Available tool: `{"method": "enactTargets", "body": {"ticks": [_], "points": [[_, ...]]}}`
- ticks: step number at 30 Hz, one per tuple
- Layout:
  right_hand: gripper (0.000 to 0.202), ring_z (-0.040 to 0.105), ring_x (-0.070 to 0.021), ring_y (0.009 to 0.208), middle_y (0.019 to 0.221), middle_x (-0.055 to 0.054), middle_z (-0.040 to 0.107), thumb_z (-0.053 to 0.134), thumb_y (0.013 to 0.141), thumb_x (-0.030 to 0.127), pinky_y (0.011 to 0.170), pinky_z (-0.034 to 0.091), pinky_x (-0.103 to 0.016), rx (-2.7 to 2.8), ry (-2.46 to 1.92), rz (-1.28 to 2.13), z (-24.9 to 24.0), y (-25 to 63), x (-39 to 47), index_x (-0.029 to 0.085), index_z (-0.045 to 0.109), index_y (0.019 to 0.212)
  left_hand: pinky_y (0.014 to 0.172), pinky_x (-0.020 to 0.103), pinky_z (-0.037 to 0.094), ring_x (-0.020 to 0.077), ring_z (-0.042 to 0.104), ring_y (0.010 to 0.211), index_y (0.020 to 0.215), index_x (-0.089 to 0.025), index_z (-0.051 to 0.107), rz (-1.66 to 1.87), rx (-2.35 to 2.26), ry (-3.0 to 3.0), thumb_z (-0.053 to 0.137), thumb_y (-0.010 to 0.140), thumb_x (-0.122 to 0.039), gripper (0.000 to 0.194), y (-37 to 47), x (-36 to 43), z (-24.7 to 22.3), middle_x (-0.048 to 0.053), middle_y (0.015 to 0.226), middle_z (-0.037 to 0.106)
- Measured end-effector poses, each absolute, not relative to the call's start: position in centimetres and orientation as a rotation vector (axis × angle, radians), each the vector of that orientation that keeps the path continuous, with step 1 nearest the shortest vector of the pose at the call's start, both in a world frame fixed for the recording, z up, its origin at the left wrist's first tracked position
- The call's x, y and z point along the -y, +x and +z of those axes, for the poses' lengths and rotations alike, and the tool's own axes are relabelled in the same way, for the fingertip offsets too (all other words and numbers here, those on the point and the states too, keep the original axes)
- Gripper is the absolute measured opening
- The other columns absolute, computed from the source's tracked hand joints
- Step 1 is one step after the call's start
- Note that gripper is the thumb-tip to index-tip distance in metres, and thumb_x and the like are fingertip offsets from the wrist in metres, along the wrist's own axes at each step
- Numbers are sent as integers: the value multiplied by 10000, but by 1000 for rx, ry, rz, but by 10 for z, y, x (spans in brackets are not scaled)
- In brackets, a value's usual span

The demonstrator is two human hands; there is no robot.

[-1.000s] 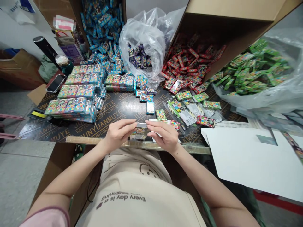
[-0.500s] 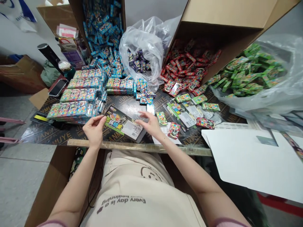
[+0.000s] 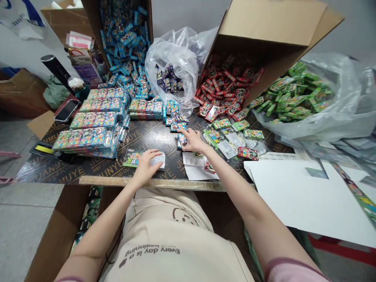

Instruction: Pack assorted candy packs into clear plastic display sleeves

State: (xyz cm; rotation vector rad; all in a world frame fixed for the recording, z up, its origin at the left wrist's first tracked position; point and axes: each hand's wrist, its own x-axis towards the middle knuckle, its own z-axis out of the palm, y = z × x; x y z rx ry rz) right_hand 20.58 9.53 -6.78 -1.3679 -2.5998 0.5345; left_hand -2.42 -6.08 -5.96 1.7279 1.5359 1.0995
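Note:
A flat printed plastic bag [image 3: 132,157] with a green and black front and a white label lies on the dark board near its front edge. Over its right part hovers or rests my left hand [image 3: 146,167], thumb and fingers apart, with nothing visible gripped. My right hand [image 3: 192,141] has its thumb and fingers around a small blue box [image 3: 181,140]. Just beyond sit more small blue boxes [image 3: 178,126] in a loose cluster. Under my right wrist, a white paper [image 3: 196,173] and a small red box [image 3: 209,167] are partly hidden.
Stacks of filled packs [image 3: 94,120] stand at left, near a phone [image 3: 67,110]. Behind are a carton of blue boxes [image 3: 123,39], a clear bag of purple packets [image 3: 170,80], a carton of red boxes [image 3: 226,88] and a bag of green boxes [image 3: 299,96]. White sheets [image 3: 305,199] lie right.
The printed bag, held up between both hands before, now lies flatter on the board. My left hand moved right over it; my right hand moved up and right to a blue box.

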Motion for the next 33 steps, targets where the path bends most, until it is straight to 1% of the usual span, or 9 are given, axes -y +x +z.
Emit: {"method": "enactTargets", "body": {"ticks": [5,8,14,21,26,28,30,32,33], "points": [[880,543,-223,1072,1211,-91,515,746,646,403,936,448,-377,2037,-849,1084,-55,187,-55,259,331,1409,884,397,540,224,688,977,1137,-169,624,1149,-1232,934,683,782,-470,469,1,49,-48,118,1036,723],[975,556,-216,1139,1329,-105,469,765,664,478,970,461,-364,1889,-620,1266,-52,174,-19,294,228,1457,739,342,579,202,714,796,992,-152,650,1066,-969,549,708,747,-510,438,9,48,-44,106,914,739],[1041,367,-326,1371,1492,-140,362,783,664,513,1113,313,-521,2102,-744,949,-49,178,17,271,212,1500,603,244,531,126,651,579,996,-150,596,1282,-1106,448,909,460,-232,627,13,51,-45,-7,703,710],[845,494,-310,1236,1342,-99,528,703,739,364,1028,354,-493,2223,-785,707,-49,178,23,296,292,1474,599,216,479,94,600,529,1073,-127,583,1273,-1155,607,900,480,-267,687,14,61,-44,-54,598,647],[912,518,-320,1134,1253,-126,556,709,701,520,983,332,-497,2118,-962,539,-49,178,23,231,310,1469,606,225,493,93,600,528,1240,-129,500,1207,-1115,616,886,504,-260,841,10,65,-40,-79,581,619],[847,542,-303,1027,1097,-110,608,718,663,621,954,325,-491,2167,-1028,532,-43,180,25,207,475,1361,614,220,491,91,606,529,1268,-131,471,1291,-1163,619,880,507,-250,872,3,63,-40,-87,579,617],[550,555,-243,861,834,-47,620,682,702,658,912,337,-453,2264,-987,618,-35,184,29,213,673,1027,615,218,490,92,615,533,1311,-156,430,1397,-1225,615,877,509,-248,923,-7,59,-39,-85,608,634],[446,535,-197,743,653,-8,554,627,769,650,877,351,-422,2308,-900,683,-27,187,34,210,652,699,606,227,497,104,626,539,1352,-175,388,1428,-1262,609,884,493,-250,995,-17,55,-37,-68,652,664],[461,542,-200,757,667,-16,562,617,777,653,878,356,-419,2299,-881,676,-24,188,36,207,630,661,595,231,499,113,631,539,1364,-174,373,1406,-1266,608,890,479,-251,1028,-20,53,-35,-53,668,678]]}}
